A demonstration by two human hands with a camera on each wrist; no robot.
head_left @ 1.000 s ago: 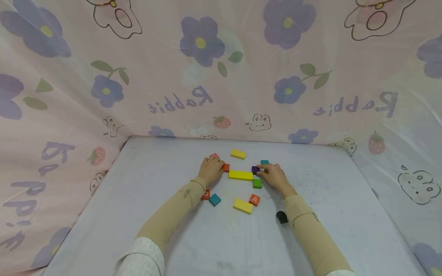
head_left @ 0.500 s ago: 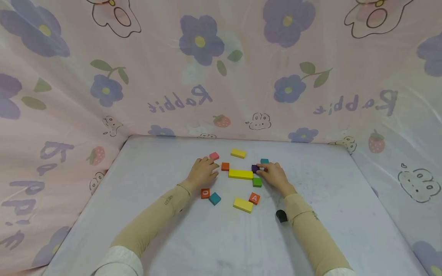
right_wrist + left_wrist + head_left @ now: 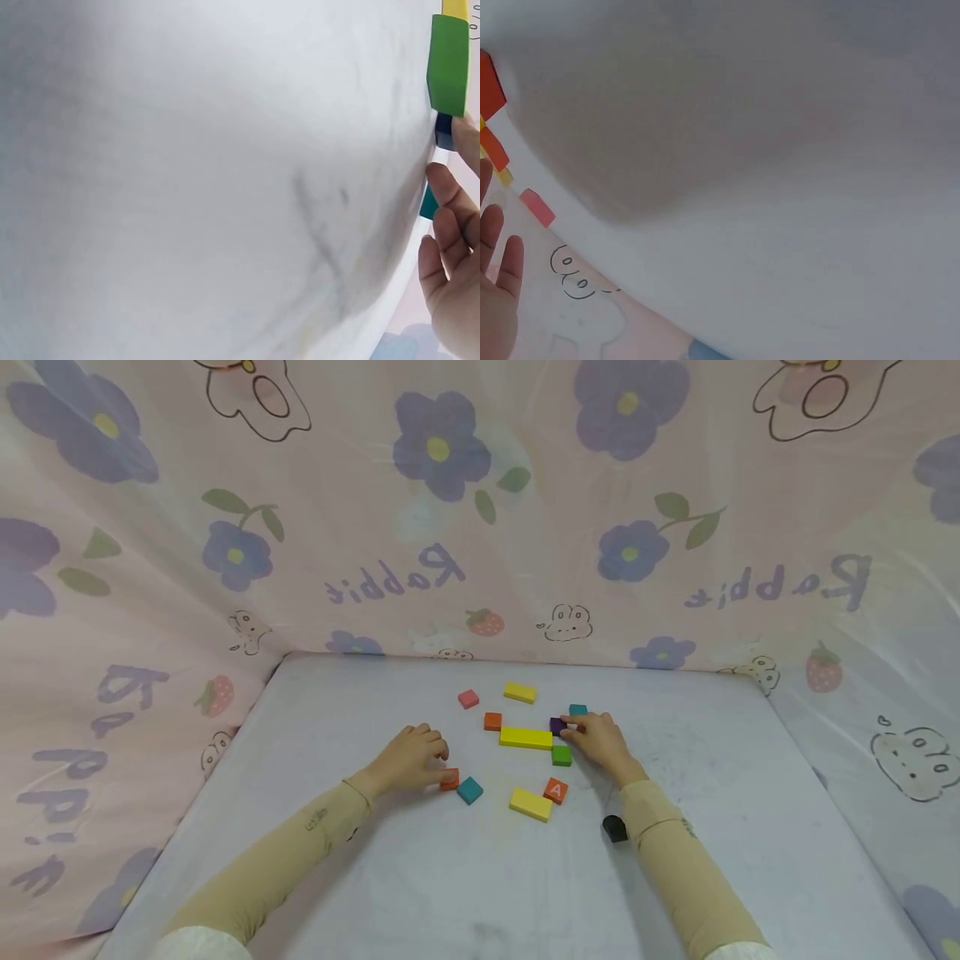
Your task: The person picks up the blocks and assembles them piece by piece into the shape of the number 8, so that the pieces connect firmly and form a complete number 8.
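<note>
Right hand (image 3: 598, 739) at purple block (image 3: 557, 726), by far-right corner of long yellow block (image 3: 526, 738); green block (image 3: 562, 756) at near-right corner. Thumb seems to touch purple block, forefinger close by; whether they pinch, cannot tell. Left hand (image 3: 408, 758) loose, fingers apart, thumb over near-left orange block (image 3: 450, 779), contact unclear; near teal block (image 3: 470, 790) just right of it. All on white desk (image 3: 420, 877). Blocks probably light, rigid, smooth, hardly fragile; best taken by opposite side faces, fingertips low.
</note>
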